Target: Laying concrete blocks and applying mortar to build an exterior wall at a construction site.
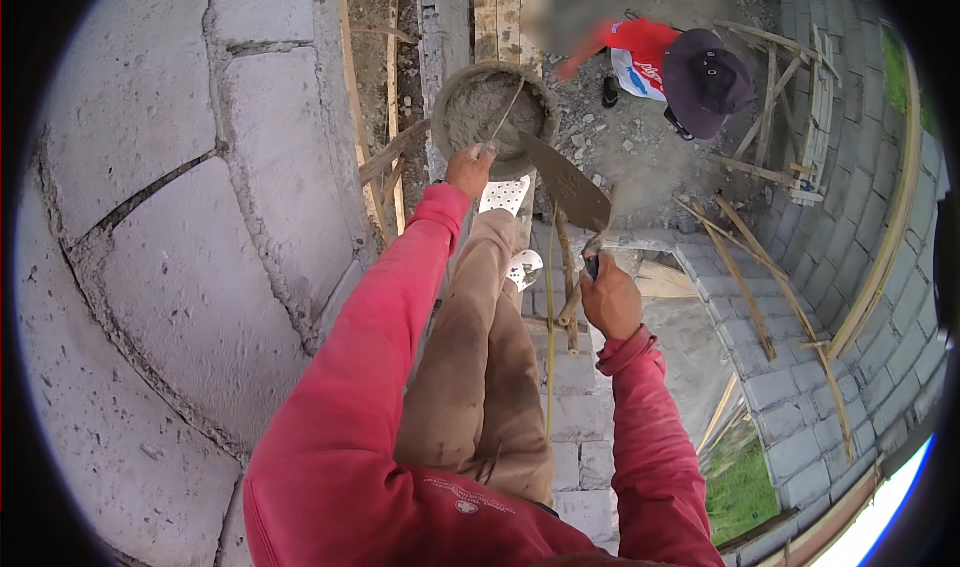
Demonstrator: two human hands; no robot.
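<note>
My left hand [471,169] is closed on the thin handle [508,109] of a round bucket [440,136], at the rim nearest me. Wet grey mortar [476,109] lies in the bucket. My right hand [612,297] grips a mason's trowel by its dark handle. The trowel's blade [571,186] is smeared with mortar and points up and left, its tip over the bucket's right rim. The bucket rests on wooden planks [510,12] just beyond my white perforated clogs [504,195].
A mortared block wall [277,147] rises close on my left. At lower right are a block wall [787,409] with an opening and leaning timber poles [795,304]. A person [645,49] in a dark brimmed hat stands on the rubble-strewn ground below, beyond the bucket.
</note>
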